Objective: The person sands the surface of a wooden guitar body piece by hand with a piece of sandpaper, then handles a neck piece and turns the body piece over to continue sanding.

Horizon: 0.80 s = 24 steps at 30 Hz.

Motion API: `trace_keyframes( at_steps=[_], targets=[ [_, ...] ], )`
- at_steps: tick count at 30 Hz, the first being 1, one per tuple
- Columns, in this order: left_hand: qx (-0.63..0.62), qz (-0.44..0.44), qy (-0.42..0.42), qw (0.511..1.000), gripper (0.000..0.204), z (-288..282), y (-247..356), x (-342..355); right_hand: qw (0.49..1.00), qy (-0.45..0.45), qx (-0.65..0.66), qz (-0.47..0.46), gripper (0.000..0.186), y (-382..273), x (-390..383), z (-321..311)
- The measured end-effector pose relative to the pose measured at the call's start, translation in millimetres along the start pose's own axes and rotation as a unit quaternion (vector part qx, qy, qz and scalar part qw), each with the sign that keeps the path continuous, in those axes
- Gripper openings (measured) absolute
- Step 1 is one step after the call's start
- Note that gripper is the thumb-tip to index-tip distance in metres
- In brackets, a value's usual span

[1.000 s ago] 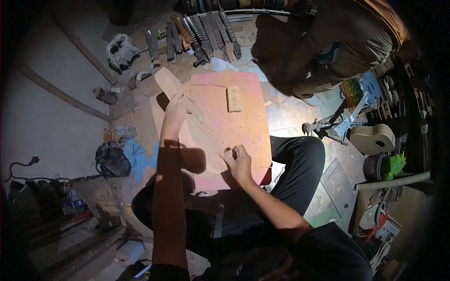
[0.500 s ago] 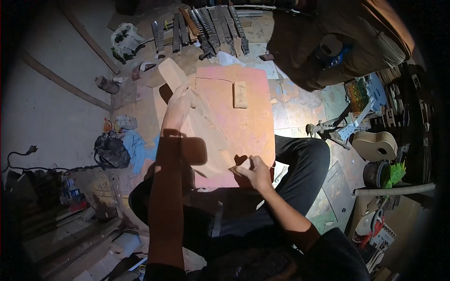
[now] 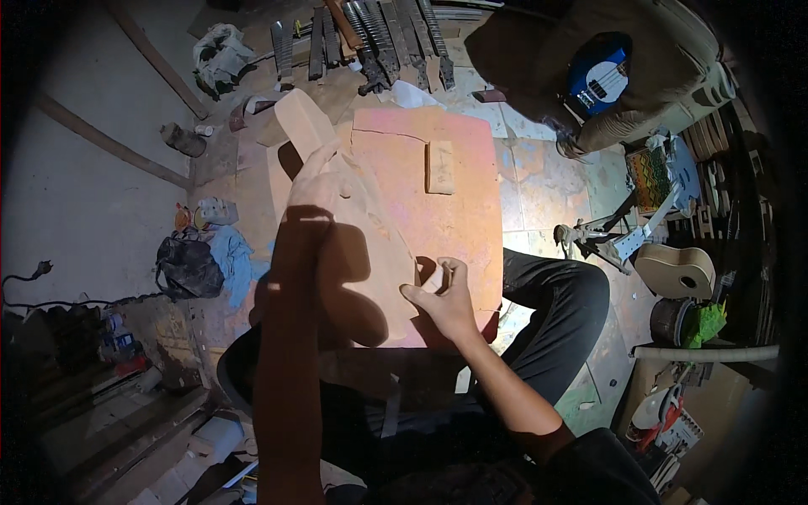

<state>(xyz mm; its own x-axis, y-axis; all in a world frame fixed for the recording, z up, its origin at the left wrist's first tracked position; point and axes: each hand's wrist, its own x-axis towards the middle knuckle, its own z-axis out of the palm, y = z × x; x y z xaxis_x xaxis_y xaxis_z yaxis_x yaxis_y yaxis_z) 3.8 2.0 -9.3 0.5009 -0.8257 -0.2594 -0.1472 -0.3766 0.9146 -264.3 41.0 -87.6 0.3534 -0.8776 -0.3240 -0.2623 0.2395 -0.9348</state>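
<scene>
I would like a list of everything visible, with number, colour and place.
board: one, pink-orange, centre
workpiece: one, pale tan, over board's left side
small block: one, tan, on board
long pieces: several, dark, top
light bag: one, whitish, upper left
dark bag: one, blackish, left
cloth: one, light blue, beside dark bag
stringed instrument: one, blue-white, upper right
other person: one, brownish trousers, upper right
guitar body: one, pale, right
edge clutter: many, mixed, sides
own legs: two, black, flanking board
left grip: one, bare, on workpiece
right grip: one, bare, workpiece's right edge
</scene>
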Motion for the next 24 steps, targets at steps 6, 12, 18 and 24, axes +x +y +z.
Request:
trace_keyframes(
  at_steps=[6, 12, 18, 24],
  targets=[
    [-0.056, 0.018, -0.003, 0.998, 0.08, -3, -7, 3, 0.998, -0.012, -0.064, 0.013, 0.068, 4, 6, -2],
    [-0.036, -0.002, -0.001, 0.999, 0.08, -6, -3, -2, 0.968, 0.068, -0.239, -0.042, 0.05, 8, -6, -17],
    [-0.138, 0.032, 0.077, 0.987, 0.071, -7, -30, -20, 0.96, -0.038, 0.195, 0.199, 0.028, 10, -5, -11],
    [-0.016, 0.301, 0.128, 0.945, 0.048, 48, -31, -140, 0.908, -0.064, 0.314, 0.271, 0.024, 26, -8, -16]
  ],
)
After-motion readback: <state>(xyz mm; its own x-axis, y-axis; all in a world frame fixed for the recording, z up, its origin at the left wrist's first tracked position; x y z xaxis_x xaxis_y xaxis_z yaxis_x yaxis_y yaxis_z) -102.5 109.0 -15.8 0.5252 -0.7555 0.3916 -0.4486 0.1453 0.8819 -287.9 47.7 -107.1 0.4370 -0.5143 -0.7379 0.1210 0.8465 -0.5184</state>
